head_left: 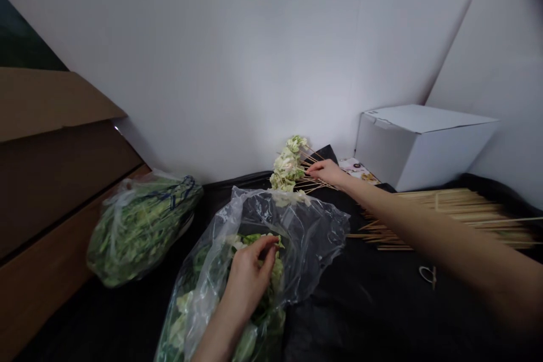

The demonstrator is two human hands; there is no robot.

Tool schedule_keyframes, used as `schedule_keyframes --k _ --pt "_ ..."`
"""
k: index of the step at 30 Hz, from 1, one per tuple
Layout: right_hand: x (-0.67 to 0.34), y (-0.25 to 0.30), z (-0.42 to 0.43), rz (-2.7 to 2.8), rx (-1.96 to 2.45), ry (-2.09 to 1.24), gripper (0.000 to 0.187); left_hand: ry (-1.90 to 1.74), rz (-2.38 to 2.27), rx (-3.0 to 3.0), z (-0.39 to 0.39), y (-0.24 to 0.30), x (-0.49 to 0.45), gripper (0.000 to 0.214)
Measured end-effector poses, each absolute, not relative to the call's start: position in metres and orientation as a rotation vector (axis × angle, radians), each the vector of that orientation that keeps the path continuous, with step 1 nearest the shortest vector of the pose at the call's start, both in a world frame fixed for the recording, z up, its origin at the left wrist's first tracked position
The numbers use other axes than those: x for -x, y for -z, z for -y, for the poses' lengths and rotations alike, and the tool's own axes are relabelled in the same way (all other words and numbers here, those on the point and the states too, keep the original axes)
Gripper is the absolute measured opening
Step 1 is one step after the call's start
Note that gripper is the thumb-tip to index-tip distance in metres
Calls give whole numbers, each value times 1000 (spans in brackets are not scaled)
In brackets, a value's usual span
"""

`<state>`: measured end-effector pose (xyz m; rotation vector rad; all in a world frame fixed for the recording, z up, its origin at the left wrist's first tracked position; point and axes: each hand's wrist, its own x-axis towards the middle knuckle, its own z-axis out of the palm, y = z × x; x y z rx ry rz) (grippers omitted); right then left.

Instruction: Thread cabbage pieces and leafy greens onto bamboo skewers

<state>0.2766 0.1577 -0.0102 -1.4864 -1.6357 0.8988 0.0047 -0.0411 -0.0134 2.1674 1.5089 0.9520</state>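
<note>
A clear plastic bag (314, 237) lies open in front of me, holding pale green and white vegetable pieces that look like cauliflower (180, 322). My left hand (250, 271) is inside its mouth, thumb and fingers pinched on a small green vegetable piece (280, 242). Farther off, by the wall, a pile of skewered vegetables (286, 167) rests with its thin wooden sticks pointing right. Over those sticks is my right hand (326, 172), its fingers closed at a bamboo skewer (306, 172). Whether it holds more than one stick is hidden.
At left sits a tied plastic bag of leafy greens (144, 226) beside a brown cardboard box (55, 181). On the right are a white box (390, 153) and a heap of bare bamboo skewers (462, 206). A small white loop (426, 275) lies on the black cover (360, 305).
</note>
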Motion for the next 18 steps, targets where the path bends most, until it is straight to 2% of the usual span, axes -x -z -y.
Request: schedule_keyframes --k 3,11,18 --pt "-264 22 -171 1748 1556 -819 35 -942 -1516 -2156 42 13 -4 23" --pt "-258 53 -180 1988 1711 -612 32 -919 -1528 -2133 42 11 -5 22" --pt "-267 43 -173 2114 1709 -377 31 -905 -1530 -2170 43 11 -4 23"
